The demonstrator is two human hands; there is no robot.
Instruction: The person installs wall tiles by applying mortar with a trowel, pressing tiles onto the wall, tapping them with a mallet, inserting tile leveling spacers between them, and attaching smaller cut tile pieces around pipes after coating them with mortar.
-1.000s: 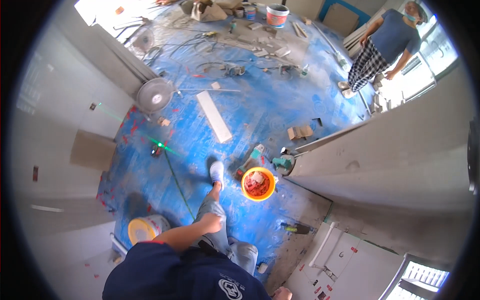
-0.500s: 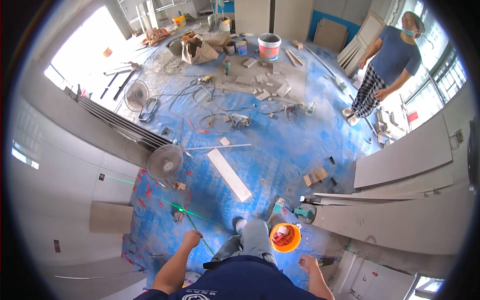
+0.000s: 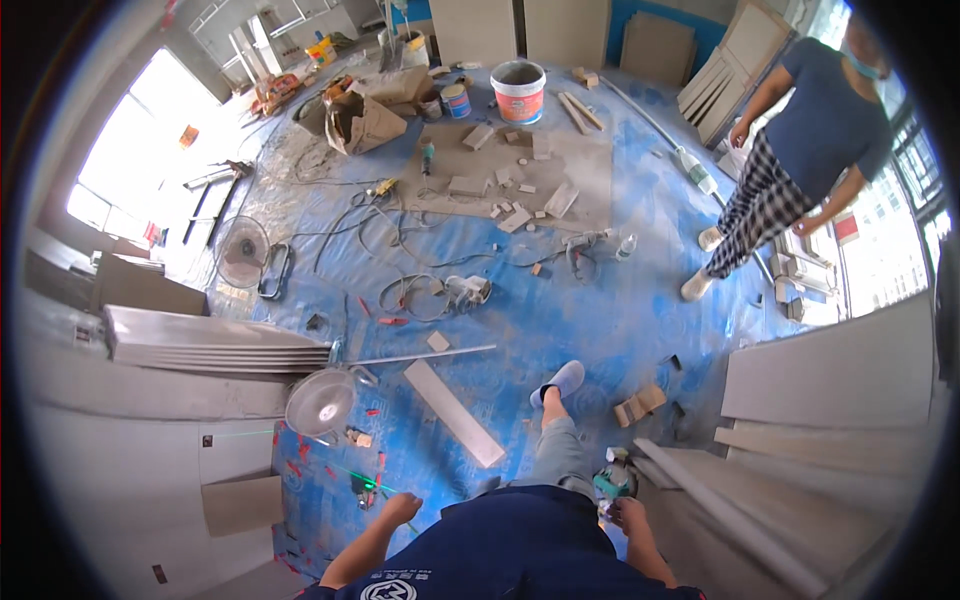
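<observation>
My left hand (image 3: 403, 508) hangs loosely closed, with nothing visible in it. On the floor beside it is a small device (image 3: 364, 487) by a green laser line. My right hand (image 3: 628, 515) hangs low on the other side, fingers curled and no held object showing. It overlaps the view of a teal tool (image 3: 614, 482) on the floor, and I see no contact. One foot in a pale slip-on shoe (image 3: 563, 381) is out ahead of me. Left of that leg lies a long pale board (image 3: 455, 415).
A person (image 3: 828, 120) in checked trousers stands at the far right. Cables and a power tool (image 3: 467, 290) lie ahead on blue floor sheeting (image 3: 530, 310). Fans (image 3: 321, 401) and stacked panels (image 3: 220, 345) are at left. Large panels (image 3: 830, 375) lean at right. A white bucket (image 3: 518, 95) stands far back.
My view has moved forward, and one leg now reaches out ahead. The orange bucket by my right hand has slipped almost out of sight. The other person's legs are now apart in a stride.
</observation>
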